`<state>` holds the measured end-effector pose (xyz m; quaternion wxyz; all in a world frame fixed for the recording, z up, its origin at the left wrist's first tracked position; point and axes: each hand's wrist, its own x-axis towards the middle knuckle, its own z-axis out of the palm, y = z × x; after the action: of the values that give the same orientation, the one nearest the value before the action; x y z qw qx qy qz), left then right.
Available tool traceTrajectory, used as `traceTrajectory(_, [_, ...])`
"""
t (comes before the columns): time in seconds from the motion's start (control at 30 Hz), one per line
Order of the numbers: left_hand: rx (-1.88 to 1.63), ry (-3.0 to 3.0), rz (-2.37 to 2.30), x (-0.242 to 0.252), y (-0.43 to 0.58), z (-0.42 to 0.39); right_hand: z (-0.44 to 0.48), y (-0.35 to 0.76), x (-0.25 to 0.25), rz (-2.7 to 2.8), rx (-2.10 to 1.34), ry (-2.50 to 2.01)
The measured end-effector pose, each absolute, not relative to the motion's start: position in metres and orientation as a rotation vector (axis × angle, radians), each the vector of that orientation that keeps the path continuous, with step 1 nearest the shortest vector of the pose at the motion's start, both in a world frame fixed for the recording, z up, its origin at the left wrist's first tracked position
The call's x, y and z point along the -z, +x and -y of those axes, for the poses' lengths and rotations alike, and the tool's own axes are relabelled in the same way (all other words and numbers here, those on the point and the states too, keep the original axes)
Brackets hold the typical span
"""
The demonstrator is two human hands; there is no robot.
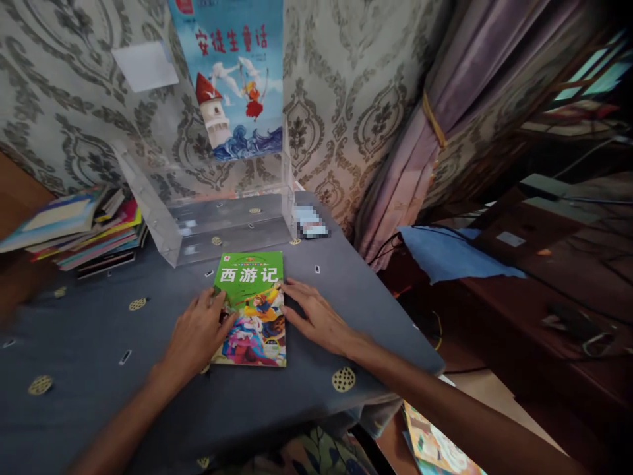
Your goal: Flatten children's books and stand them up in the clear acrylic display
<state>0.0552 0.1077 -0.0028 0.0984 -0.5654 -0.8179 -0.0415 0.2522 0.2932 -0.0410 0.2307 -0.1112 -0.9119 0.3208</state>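
A picture book (251, 323) with a green top, white Chinese characters and colourful cartoon figures lies cover up on the dark cloth of the table. My left hand (198, 326) grips its left edge, the thumb lying over the cover. At the opposite edge, the fingertips and thumb of my right hand (316, 318) press against the book, so it is held between both hands. Just beyond it stands a clear acrylic holder (163, 224). Above the holder, a blue storybook (237, 86) with a red-roofed tower on its cover stands upright against the wall.
Stacked books and magazines (93, 227) sit at the table's left. A small blurred item (310, 223) lies right of the holder. A purple curtain (410, 152) hangs beyond the table's right edge. Further right is a brown desk (469, 303) with boxes and cables. Books (435, 439) lie below.
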Motion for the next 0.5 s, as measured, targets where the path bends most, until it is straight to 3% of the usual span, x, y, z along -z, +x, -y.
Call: traceTrajectory(0.5, [0.347,-1.705,2.485,0.006,0.047,-0.122,-0.33,0.215,0.051,2.525,-0.897,-0.323])
